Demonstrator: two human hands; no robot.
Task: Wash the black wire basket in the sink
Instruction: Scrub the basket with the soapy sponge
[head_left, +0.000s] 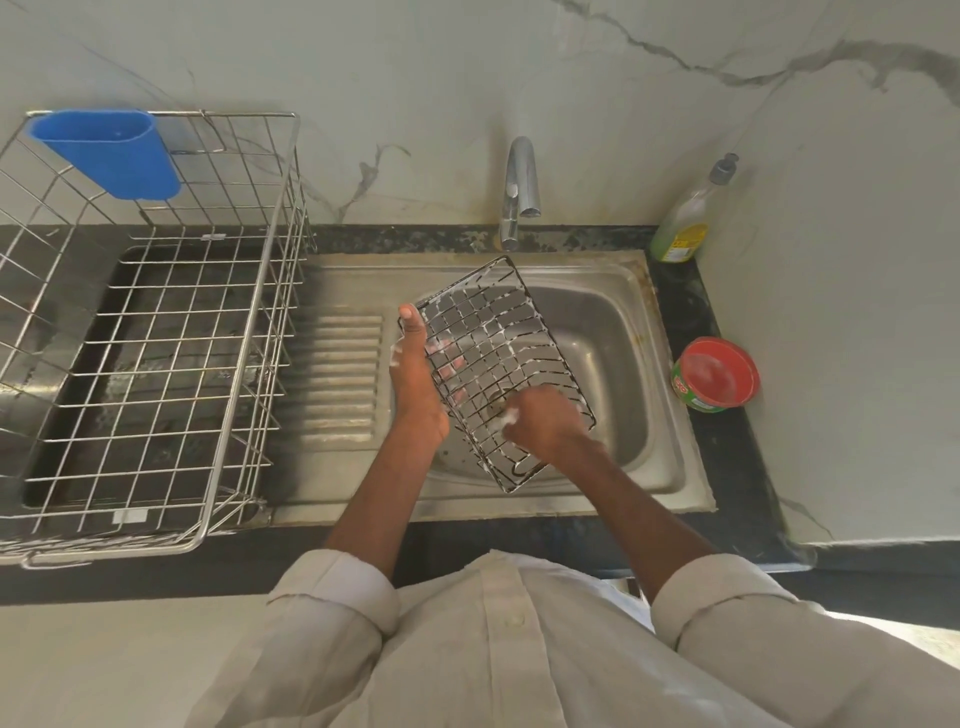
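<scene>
Black basket (496, 364), soapy, tilted over the steel sink (613, 332). Gripped at its left edge by left hand (415, 379), fingers behind the wires. Right hand (540, 421) clenched against the mesh; contents not discernible.

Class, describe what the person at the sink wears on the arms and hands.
Both arms wear pale beige shirt sleeves, rolled up above the elbow: left cuff, right cuff. Forearms are bare. Left hand and right hand wear no gloves; white suds cling to them.
</scene>
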